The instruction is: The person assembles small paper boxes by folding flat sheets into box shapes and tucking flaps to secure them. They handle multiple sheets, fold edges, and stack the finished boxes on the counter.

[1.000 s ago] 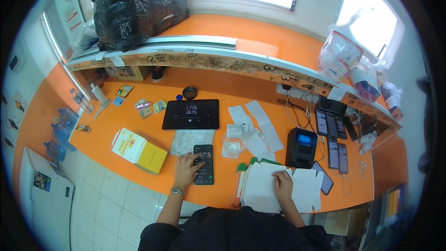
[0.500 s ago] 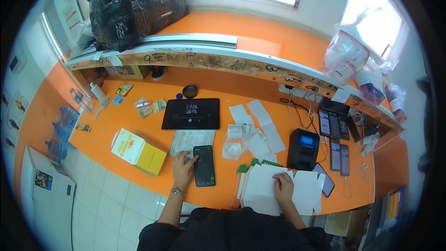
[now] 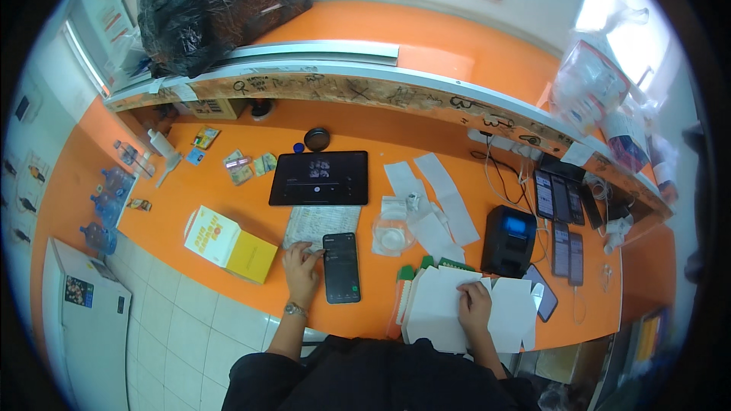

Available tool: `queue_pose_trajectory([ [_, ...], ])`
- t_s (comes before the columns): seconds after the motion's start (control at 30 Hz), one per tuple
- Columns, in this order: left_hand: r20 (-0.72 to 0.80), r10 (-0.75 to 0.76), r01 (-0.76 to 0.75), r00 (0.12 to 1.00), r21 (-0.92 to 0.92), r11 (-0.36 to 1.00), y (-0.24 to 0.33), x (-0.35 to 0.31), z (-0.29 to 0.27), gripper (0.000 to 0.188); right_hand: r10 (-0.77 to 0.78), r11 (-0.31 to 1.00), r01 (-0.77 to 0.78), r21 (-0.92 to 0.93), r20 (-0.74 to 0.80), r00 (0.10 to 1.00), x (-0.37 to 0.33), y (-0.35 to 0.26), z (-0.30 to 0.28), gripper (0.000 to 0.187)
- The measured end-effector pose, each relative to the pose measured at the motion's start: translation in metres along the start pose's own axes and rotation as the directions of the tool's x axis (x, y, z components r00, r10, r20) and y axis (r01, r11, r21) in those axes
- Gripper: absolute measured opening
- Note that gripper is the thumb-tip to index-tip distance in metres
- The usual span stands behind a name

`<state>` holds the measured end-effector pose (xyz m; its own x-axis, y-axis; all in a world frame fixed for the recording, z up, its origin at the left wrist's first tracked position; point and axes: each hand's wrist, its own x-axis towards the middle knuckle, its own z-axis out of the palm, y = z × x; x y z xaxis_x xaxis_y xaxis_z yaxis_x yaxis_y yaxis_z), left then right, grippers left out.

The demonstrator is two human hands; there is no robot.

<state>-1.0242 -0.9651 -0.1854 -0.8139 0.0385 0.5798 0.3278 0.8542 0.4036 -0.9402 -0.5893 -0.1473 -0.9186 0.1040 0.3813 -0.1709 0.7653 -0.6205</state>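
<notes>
My left hand (image 3: 303,270), with a watch at its wrist, rests on the orange desk beside a dark smartphone (image 3: 342,268). Its fingers are apart, and a fingertip reaches the phone's left edge. Under the fingertips lies the lower part of a sheet of handwritten paper (image 3: 324,222). A tablet (image 3: 318,179) with a lit screen lies just beyond it. My right hand (image 3: 475,306) lies loosely bent on a stack of flat white cardboard pieces (image 3: 434,301), apparently unfolded boxes, gripping nothing that I can see. Green and orange edges show at the stack's left and top.
A yellow and white box (image 3: 232,245) stands at left. Loose banknotes (image 3: 241,174) lie behind it. Paper strips (image 3: 445,202) and a clear plastic cup (image 3: 391,240) are mid-desk. A black receipt printer (image 3: 507,242) and several phones (image 3: 560,196) with cables occupy the right. A black-wrapped bundle (image 3: 221,11) sits above.
The view has shifted slightly. My left fingertip has drawn back from the phone's screen toward its left edge. My right hand stays on the cardboard.
</notes>
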Motion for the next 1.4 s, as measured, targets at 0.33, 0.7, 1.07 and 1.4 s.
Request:
queue_pose_trajectory([
  [0.33,0.149,-0.109,0.091,0.983,0.120,0.989,0.004,0.006,0.004,0.050,0.015,1.000,-0.015,0.009,0.027,1.000,0.001,0.000,0.000,0.013],
  [0.7,0.202,-0.155,0.125,0.967,0.155,0.980,0.005,0.006,0.006,0.055,-0.021,0.999,0.021,0.029,0.012,1.000,0.001,0.001,0.001,0.013],
  [1.07,0.193,-0.121,0.086,0.974,0.180,0.980,0.003,0.004,0.008,0.055,0.021,0.999,-0.022,0.038,0.039,0.999,0.001,0.000,-0.001,0.014],
  [1.4,0.295,-0.143,0.222,0.945,-0.257,0.941,0.008,-0.024,-0.016,0.083,0.024,0.999,-0.026,0.047,0.039,0.999,0.000,0.002,0.000,0.013],
])
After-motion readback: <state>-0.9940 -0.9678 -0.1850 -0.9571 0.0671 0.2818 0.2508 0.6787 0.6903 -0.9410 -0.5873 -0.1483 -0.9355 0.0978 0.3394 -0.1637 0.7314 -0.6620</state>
